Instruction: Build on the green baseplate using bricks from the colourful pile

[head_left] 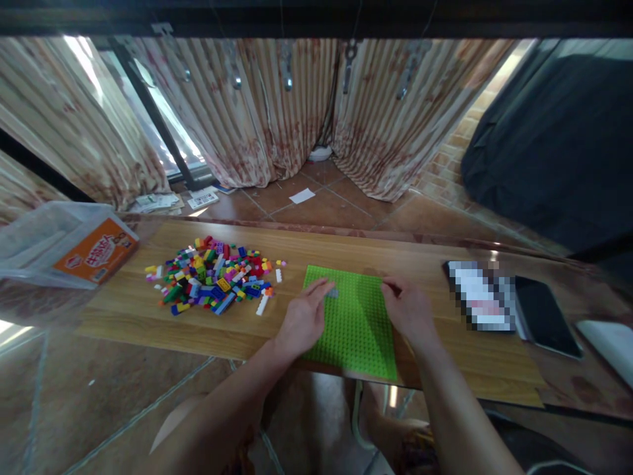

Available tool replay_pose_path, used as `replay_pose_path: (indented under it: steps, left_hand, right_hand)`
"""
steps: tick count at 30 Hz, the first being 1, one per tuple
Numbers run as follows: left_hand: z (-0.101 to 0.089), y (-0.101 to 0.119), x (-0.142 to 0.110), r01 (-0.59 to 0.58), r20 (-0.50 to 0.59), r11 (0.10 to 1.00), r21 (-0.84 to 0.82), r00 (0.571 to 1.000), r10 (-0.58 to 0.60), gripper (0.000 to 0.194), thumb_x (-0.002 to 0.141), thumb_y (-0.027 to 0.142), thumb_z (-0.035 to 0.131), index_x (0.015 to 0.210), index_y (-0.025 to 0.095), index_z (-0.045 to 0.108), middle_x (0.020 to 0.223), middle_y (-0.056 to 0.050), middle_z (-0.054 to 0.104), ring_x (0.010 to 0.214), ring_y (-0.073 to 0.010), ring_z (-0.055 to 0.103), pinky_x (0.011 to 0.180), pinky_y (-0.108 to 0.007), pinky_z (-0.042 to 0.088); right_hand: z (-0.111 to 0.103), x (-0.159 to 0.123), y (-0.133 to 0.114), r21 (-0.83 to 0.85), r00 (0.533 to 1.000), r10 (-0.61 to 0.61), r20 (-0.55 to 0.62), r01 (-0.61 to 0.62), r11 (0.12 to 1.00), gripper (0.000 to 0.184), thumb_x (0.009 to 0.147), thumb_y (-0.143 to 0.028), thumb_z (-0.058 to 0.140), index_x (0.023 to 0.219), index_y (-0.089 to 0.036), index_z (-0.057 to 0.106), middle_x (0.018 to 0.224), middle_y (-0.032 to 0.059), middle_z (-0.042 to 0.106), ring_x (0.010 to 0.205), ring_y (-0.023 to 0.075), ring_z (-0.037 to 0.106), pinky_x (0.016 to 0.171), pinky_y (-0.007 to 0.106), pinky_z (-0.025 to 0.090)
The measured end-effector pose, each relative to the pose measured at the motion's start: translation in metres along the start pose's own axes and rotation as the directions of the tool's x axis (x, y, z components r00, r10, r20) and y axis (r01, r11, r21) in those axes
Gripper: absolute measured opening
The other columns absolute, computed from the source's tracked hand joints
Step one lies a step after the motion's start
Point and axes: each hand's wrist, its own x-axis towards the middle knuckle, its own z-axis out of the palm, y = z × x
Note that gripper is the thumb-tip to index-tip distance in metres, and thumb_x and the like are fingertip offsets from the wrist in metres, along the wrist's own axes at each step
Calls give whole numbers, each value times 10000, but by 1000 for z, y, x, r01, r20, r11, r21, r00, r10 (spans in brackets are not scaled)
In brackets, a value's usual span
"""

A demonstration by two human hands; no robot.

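Note:
A bright green studded baseplate lies on the wooden board, slightly turned. Over its left part, my left hand has its fingers drawn together at a small grey brick, which seems to be at the fingertips; whether it is pressed onto the studs I cannot tell. My right hand is closed at the plate's upper right edge, thumb and bent fingers holding that edge. Left of the plate spreads a pile of toy bricks in many colours, with a white brick at its near right side.
A clear plastic tub with an orange label stands at the board's left end. Toward the right lie a phone with a pixelated screen and a dark tablet-like device. Striped curtains hang beyond the table.

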Motion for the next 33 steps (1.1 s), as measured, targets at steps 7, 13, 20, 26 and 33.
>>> replay_pose_path:
  steps: [7,13,20,26,33]
  left_hand:
    - [-6,-3,5,90,-99,983,-157,989,-107,489,837,11,388,1285,136,542,1322,-137,593,1255,-215,550,1086,-432,463]
    - [-14,-7,4,121,-146,981,-151,979,-143,478,836,13,387,1273,134,541,1285,-147,607,1231,-226,560,1067,-439,473]
    - [-34,-12,5,151,-231,987,-57,960,-160,405,820,42,459,1183,142,606,1160,-115,670,1081,-207,625,993,-368,506]
    - [-101,-40,1,302,-324,951,63,907,-267,256,854,109,502,991,178,707,961,-67,729,881,-182,654,851,-305,513]
    - [-177,-95,-24,608,-400,791,66,742,-538,294,811,114,523,989,156,752,880,-70,748,784,-178,658,741,-266,500]
  right_hand:
    - [2,4,1,-3,996,-48,-70,48,999,378,855,-324,454,1021,-124,729,950,142,748,816,252,671,773,376,486]
    - [12,-5,-7,57,975,-221,-13,222,973,388,854,-394,440,1005,-155,706,966,123,730,770,228,655,739,366,495]
    - [24,-3,-5,-63,985,-167,-53,163,985,442,826,-513,434,969,-205,716,954,111,736,687,246,647,683,388,491]
    - [28,-3,-14,-21,991,-133,17,133,991,487,780,-593,433,921,-226,722,884,100,750,683,284,669,667,409,491]
    - [38,-6,-32,26,983,-183,4,183,983,493,758,-609,443,900,-228,723,934,99,764,701,291,689,643,400,496]
